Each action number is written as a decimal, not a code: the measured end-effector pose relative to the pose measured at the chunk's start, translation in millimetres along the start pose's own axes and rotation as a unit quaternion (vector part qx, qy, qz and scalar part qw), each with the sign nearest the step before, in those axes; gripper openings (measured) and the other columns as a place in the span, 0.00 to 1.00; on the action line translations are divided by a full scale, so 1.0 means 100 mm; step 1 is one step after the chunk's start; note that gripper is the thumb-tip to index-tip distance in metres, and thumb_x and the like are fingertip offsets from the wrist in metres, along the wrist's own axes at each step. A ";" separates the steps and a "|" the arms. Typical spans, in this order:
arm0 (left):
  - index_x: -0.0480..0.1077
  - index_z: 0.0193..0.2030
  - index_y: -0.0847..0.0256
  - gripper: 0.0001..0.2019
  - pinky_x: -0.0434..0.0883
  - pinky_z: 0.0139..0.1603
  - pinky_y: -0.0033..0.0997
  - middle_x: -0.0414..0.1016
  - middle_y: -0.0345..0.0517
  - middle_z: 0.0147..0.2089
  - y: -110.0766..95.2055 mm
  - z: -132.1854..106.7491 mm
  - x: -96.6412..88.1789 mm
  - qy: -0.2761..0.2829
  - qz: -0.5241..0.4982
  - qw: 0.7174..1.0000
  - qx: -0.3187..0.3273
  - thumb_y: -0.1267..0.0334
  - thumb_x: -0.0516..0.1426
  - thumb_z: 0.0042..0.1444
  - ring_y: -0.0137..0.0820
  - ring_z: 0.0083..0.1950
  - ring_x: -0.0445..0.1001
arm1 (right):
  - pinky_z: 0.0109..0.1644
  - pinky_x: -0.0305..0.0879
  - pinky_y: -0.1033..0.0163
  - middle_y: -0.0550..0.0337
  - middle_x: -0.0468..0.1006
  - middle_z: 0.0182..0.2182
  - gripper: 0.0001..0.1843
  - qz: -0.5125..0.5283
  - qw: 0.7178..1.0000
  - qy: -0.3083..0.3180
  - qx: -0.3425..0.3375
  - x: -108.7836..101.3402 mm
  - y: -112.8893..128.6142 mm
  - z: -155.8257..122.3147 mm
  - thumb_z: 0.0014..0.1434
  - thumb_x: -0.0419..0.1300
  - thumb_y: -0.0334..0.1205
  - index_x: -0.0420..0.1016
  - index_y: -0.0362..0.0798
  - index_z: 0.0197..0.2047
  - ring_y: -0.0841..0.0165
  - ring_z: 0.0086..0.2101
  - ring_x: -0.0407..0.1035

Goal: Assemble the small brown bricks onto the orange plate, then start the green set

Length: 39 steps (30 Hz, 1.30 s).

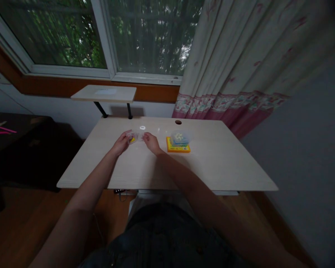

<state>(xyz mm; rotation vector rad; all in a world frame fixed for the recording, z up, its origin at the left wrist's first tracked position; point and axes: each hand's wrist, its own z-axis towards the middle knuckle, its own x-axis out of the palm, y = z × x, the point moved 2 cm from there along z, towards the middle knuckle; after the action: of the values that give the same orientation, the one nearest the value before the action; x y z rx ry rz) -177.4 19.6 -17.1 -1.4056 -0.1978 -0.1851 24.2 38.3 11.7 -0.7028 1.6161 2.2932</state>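
Observation:
Above the desk's left half, my left hand [122, 143] grips a small clear plastic container [132, 138] with something yellow inside. My right hand [151, 142] is closed, its fingertips pinching the edge of a see-through piece [140, 136] that looks like the container's lid. Whether that piece is joined to the container is hard to make out. Right of my right hand lies a yellow-orange box [178, 150]. On top of it sits a translucent tub [180, 137] with pale pieces and something blue showing in it.
The pale wooden desk [220, 163] has a round cable hole [178, 122] near its back edge. A raised shelf [106, 93] on black legs stands at the back left. Beyond are a window and a long curtain [229, 74]. A dark table [19, 123] is at far left.

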 end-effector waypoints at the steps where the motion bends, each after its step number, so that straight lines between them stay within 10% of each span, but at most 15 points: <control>1: 0.67 0.59 0.59 0.29 0.68 0.59 0.40 0.75 0.51 0.53 0.02 0.04 -0.03 -0.003 0.033 0.999 0.019 0.50 0.63 0.53 0.35 0.52 0.75 | 0.48 0.69 0.64 0.57 0.81 0.40 0.13 -0.006 1.000 0.002 0.005 0.03 -0.01 0.00 0.64 0.55 0.43 0.75 0.49 0.48 0.68 0.40 0.76; 15: 0.69 0.55 0.63 0.24 0.64 0.62 0.39 0.73 0.56 0.57 0.08 0.13 -0.04 -0.016 0.187 0.977 0.098 0.53 0.62 0.55 0.36 0.57 0.71 | 0.51 0.68 0.63 0.54 0.80 0.46 0.17 -0.060 0.997 -0.025 0.030 0.10 -0.01 -0.04 0.63 0.54 0.34 0.72 0.47 0.54 0.68 0.44 0.74; 39: 0.76 0.52 0.65 0.20 0.66 0.60 0.45 0.78 0.57 0.51 -0.46 -0.30 0.15 -0.016 0.400 0.905 0.142 0.62 0.59 0.52 0.46 0.54 0.73 | 0.65 0.58 0.62 0.50 0.72 0.59 0.26 -0.144 0.989 0.035 -0.021 0.08 0.05 -0.13 0.64 0.50 0.29 0.65 0.43 0.65 0.67 0.57 0.67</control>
<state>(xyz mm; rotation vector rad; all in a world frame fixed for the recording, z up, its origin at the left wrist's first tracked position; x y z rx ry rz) -173.3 -17.5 26.0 -1.0993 0.3243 0.5316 18.0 23.7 8.3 -0.9682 1.3921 2.1198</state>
